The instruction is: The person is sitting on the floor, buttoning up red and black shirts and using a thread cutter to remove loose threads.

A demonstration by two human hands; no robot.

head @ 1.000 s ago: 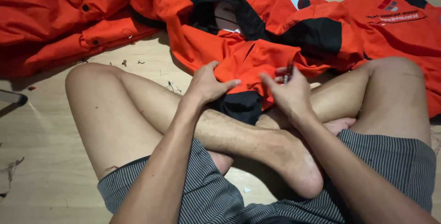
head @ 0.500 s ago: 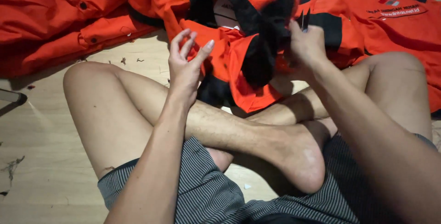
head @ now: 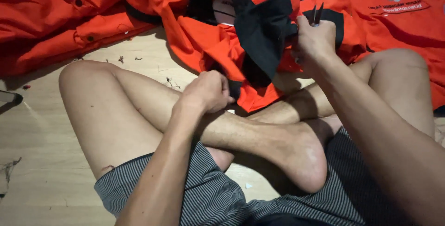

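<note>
I sit cross-legged on a wooden floor with an orange and black jacket (head: 218, 45) draped over my shins. My left hand (head: 206, 91) is closed on the jacket's lower orange edge just above my shin. My right hand (head: 315, 40) is raised, pinching a black panel (head: 266, 31) of the same jacket, with small dark thread snips (head: 317, 13) sticking up from its fingers. The jacket is stretched between the two hands.
More orange garments lie on the floor at the far left (head: 51, 17) and far right (head: 403, 17). Loose thread scraps (head: 123, 59) dot the wooden floor (head: 41, 133). A dark object (head: 9, 98) sits at the left edge.
My left hand has dropped from open in the air to a closed grip on the jacket's lower edge. My right hand stays raised with the black panel.
</note>
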